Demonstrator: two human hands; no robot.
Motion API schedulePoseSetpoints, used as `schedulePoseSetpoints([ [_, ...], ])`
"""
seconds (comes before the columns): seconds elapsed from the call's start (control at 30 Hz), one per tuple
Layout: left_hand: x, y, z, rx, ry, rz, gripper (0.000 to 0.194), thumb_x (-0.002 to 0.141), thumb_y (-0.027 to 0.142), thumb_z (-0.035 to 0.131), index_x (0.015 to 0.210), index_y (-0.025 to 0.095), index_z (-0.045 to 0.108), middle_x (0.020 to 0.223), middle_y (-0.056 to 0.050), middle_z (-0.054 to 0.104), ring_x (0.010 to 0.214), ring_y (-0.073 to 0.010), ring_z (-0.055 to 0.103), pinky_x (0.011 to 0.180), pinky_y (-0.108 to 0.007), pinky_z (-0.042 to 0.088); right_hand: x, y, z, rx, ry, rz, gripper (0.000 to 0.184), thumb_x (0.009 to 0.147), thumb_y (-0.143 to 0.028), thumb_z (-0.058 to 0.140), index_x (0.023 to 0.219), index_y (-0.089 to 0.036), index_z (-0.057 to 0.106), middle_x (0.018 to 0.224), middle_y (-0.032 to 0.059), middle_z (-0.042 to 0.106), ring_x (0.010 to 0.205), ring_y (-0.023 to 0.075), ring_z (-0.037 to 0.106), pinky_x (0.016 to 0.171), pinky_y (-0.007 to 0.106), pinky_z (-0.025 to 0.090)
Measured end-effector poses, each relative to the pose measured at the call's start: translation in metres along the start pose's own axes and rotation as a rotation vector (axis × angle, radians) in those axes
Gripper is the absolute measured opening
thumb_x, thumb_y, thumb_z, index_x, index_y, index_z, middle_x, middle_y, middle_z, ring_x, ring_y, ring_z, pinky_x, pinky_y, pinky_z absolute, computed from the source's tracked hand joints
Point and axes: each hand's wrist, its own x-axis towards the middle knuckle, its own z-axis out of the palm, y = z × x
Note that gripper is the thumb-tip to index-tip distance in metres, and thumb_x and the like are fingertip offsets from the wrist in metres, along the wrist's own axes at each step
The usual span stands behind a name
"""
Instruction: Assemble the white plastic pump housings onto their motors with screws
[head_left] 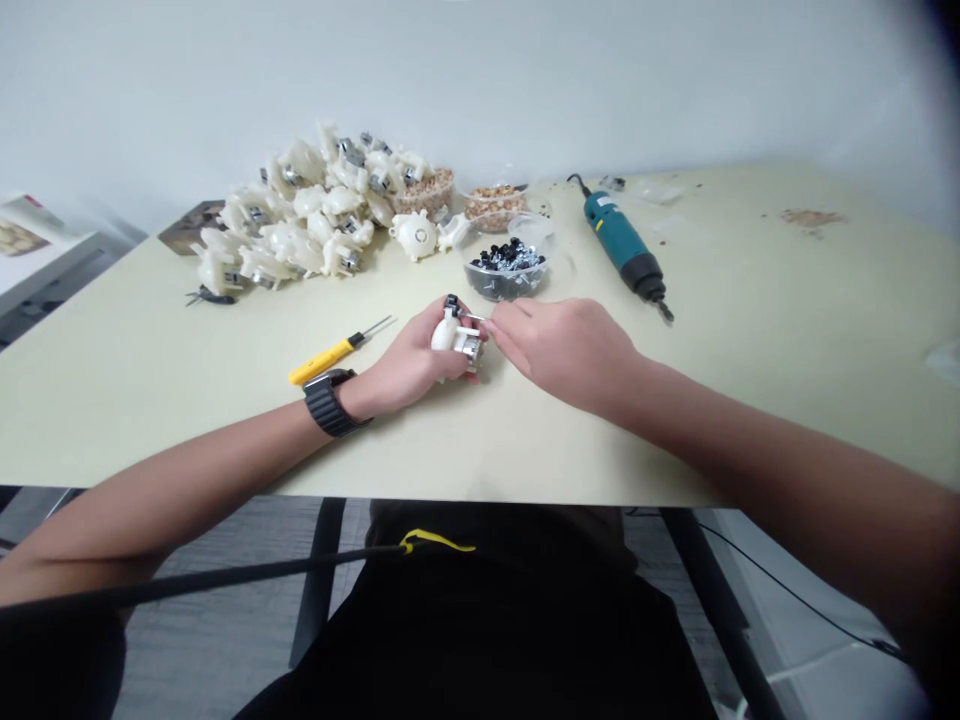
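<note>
My left hand (pixel 409 365), with a black watch at its wrist, is closed around a white plastic housing (pixel 447 338). A small black piece (pixel 451 303) sits at the top of this housing, and a silvery metal part shows on its right side. The fingers of my right hand (pixel 566 345) pinch a thin metal piece (pixel 472 317) that points left at the housing, just under the black piece. My fingers hide most of the metal piece, so its kind cannot be made out. A yellow-handled screwdriver (pixel 326 360) lies left of my left hand.
White plastic housings (pixel 300 210) are heaped at the back left, with dark pliers (pixel 212 296) before them. A clear tub (pixel 504 285) holds black and silver small parts; tubs of brownish pieces (pixel 495 200) stand behind. A teal power screwdriver (pixel 621 240) lies at the right.
</note>
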Motion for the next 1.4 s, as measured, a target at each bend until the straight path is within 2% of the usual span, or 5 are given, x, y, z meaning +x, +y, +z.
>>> schedulePoseSetpoints([
  [0.23,-0.003,-0.002,0.0,0.206,0.065,0.124,0.038,0.067,0.01,0.076,0.101,0.02,0.059,0.091,0.0,0.065,0.078,-0.016,0.059,0.07,-0.032,0.049,0.003,0.002,-0.004,0.626,0.013,0.125,0.043,0.111,-0.029,0.051,0.069,-0.019,0.05,0.06,-0.0031,0.044,0.058,0.0109,0.038,0.062,0.032,0.027],
  [0.47,-0.001,0.0,-0.001,0.302,0.052,0.182,0.038,0.066,0.01,0.073,0.101,0.019,0.06,0.096,-0.001,0.067,0.081,-0.0166,0.058,0.074,-0.033,0.047,0.006,0.018,-0.002,1.224,-0.342,0.311,0.037,0.11,-0.044,0.055,0.08,-0.023,0.06,0.056,-0.0078,0.035,0.044,0.0088,0.025,0.047,0.031,0.017],
  [0.73,0.003,-0.002,0.001,0.196,0.064,0.15,0.038,0.061,0.011,0.07,0.096,0.02,0.058,0.092,0.001,0.066,0.079,-0.0147,0.056,0.074,-0.032,0.045,0.007,0.015,-0.004,0.717,-0.007,0.049,0.03,0.108,-0.031,0.056,0.088,-0.018,0.074,0.071,-0.001,0.062,0.064,0.012,0.047,0.064,0.03,0.031],
  [0.97,0.001,-0.002,0.001,0.126,0.033,0.138,0.044,0.062,0.009,0.071,0.102,0.021,0.058,0.09,0.002,0.062,0.078,-0.0137,0.053,0.079,-0.033,0.048,-0.002,0.002,0.003,-0.022,0.003,0.003,0.035,0.116,-0.032,0.037,0.11,-0.016,0.067,0.08,0.007,0.069,0.062,0.0189,0.049,0.058,0.034,0.017],
  [1.4,-0.005,-0.003,0.002,0.279,0.043,0.148,0.038,0.063,0.009,0.069,0.098,0.021,0.056,0.09,0.0,0.065,0.078,-0.0169,0.053,0.072,-0.033,0.04,0.002,0.002,-0.003,0.493,-0.117,0.059,0.037,0.112,-0.03,0.044,0.077,-0.021,0.051,0.067,0.001,0.052,0.061,0.0154,0.042,0.063,0.033,0.028],
])
